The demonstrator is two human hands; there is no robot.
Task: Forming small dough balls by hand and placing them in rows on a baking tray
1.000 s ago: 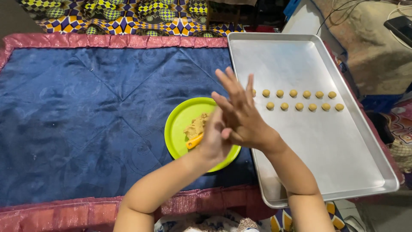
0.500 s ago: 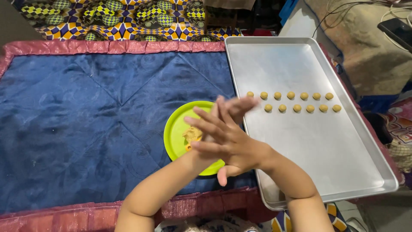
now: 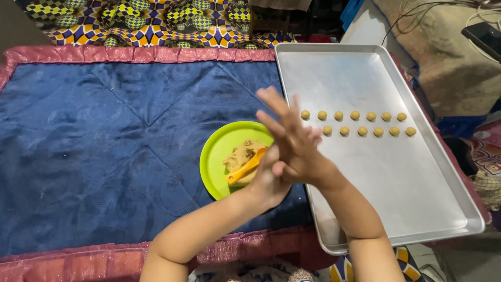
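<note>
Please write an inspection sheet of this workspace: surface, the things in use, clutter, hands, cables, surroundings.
Surface: blue quilted mat with a pink border, lying flat.
Things in use: green plate holding a lump of dough and an orange utensil; metal baking tray to the right of it, with two rows of small dough balls.
Clutter: nothing seen on the mat.
Hands: left hand and right hand pressed palm to palm above the plate edge; anything between them is hidden.
Cables: dark cable on the far right surface.
Surroundings: patterned cloth beyond the mat; dark flat device at top right.
</note>
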